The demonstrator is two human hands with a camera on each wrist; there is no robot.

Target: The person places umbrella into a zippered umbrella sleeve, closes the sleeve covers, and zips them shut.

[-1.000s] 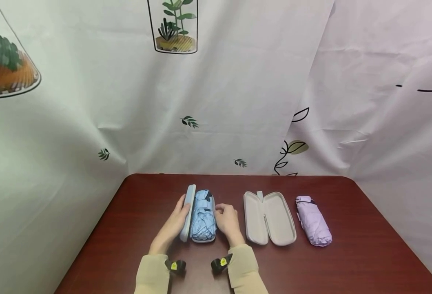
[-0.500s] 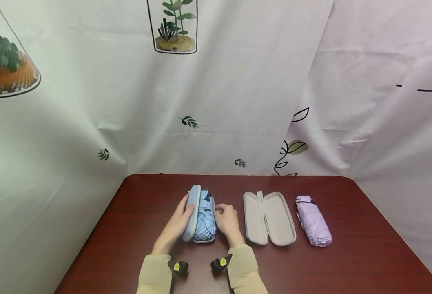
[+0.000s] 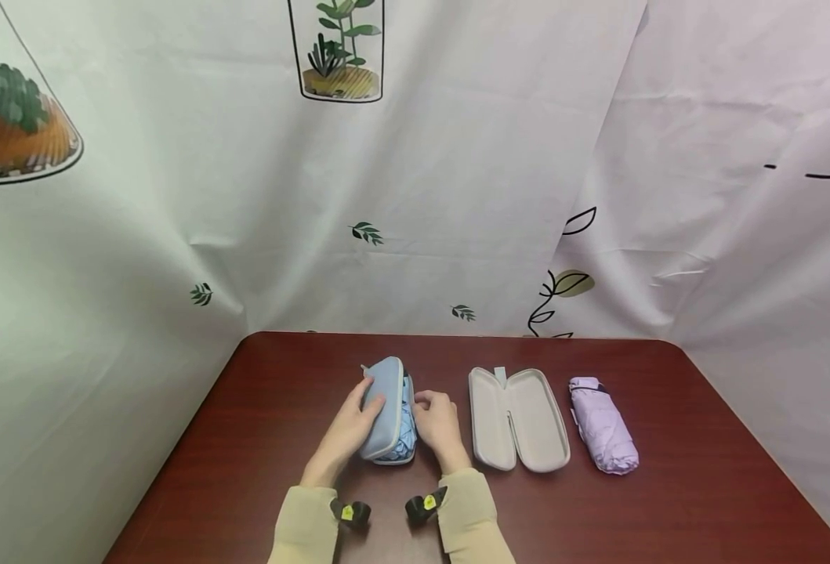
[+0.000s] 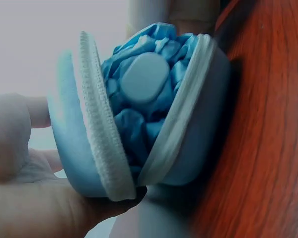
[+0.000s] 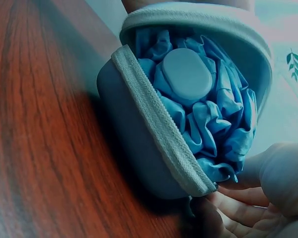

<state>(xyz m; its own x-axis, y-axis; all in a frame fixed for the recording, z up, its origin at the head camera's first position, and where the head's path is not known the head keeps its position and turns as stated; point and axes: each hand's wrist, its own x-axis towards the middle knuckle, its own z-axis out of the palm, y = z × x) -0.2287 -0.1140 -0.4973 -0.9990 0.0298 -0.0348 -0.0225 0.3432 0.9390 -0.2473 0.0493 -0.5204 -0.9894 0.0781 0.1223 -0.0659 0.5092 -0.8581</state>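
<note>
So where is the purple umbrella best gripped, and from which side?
Around the middle of the purple umbrella, coming from above with fingers across its width: it lies flat, long and narrow, with bare table on its right and the open grey case close on its left.

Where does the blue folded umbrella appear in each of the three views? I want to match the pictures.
Head: the blue umbrella is at lower centre, a strip showing under the half-closed lid of the blue case.
Left wrist: it fills the centre, end-on, between the case's two halves.
Right wrist: upper centre-right, end-on inside the case.
Shared landmark: the umbrella's rounded end cap in both wrist views; the red-brown table in all three.
</note>
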